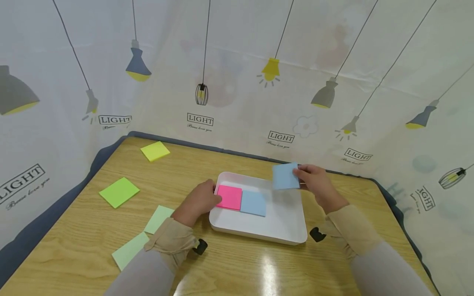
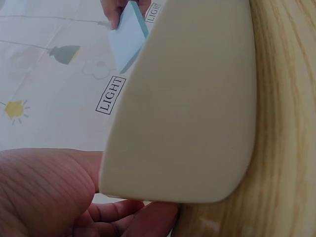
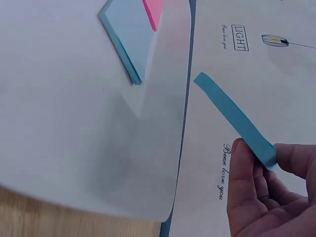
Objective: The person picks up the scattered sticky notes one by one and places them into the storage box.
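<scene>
A white tray (image 1: 285,224) sits on the wooden table, with a pink sticky note pad (image 1: 230,197) and a light blue sticky note pad (image 1: 253,203) side by side in its left half. My left hand (image 1: 200,199) grips the tray's left wall, thumb over the rim; the left wrist view shows the fingers low against the outer wall. My right hand (image 1: 317,183) pinches a second light blue pad (image 1: 285,176) between thumb and fingers. That pad is held above the tray's far right part, apart from it; its edge (image 3: 237,121) faces the right wrist camera.
On the table's left lie a yellow pad (image 1: 155,151), a lime green pad (image 1: 119,192) and two pale green pads (image 1: 158,218), one partly behind the left forearm. A curtain (image 1: 237,82) printed with lamps stands behind the table's far edge.
</scene>
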The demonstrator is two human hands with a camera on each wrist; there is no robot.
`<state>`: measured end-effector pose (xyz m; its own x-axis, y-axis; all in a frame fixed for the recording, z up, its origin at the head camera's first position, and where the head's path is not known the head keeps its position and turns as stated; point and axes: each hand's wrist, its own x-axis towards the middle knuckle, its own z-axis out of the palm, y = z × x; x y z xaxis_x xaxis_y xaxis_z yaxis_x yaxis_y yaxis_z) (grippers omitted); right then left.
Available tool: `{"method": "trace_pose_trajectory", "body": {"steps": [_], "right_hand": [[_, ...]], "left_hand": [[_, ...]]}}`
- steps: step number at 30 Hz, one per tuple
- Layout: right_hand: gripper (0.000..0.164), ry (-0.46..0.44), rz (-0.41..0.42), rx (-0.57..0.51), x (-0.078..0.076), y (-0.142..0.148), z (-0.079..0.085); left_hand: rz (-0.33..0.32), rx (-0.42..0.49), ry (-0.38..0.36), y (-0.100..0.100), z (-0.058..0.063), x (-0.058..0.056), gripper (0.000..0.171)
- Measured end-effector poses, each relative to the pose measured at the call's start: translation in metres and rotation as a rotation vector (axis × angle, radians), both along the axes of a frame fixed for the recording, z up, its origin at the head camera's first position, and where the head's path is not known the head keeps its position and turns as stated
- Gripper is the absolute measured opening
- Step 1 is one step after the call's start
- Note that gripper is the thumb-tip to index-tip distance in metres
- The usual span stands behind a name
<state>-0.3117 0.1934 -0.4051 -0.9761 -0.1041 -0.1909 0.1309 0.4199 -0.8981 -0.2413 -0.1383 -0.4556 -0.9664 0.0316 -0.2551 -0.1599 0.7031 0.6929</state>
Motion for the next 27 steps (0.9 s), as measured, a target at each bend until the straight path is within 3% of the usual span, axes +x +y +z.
{"method": "trace_pose_trajectory", "body": {"steps": [13, 17, 27], "right_hand": [[0.044, -0.122, 0.037, -0.2, 0.009, -0.044, -0.005], [0.038, -0.15, 0.069, -0.217, 0.011, -0.057, -0.007], [0.031, -0.237, 0.054, -0.23, 0.016, -0.083, -0.016]], "left_hand": [[-0.002, -0.006, -0.004, 0.0, 0.0, -0.001, 0.04], [-0.003, -0.013, -0.001, -0.001, 0.0, -0.001, 0.039], [0.006, -0.01, -0.031, 0.0, -0.001, -0.003, 0.038]]}}
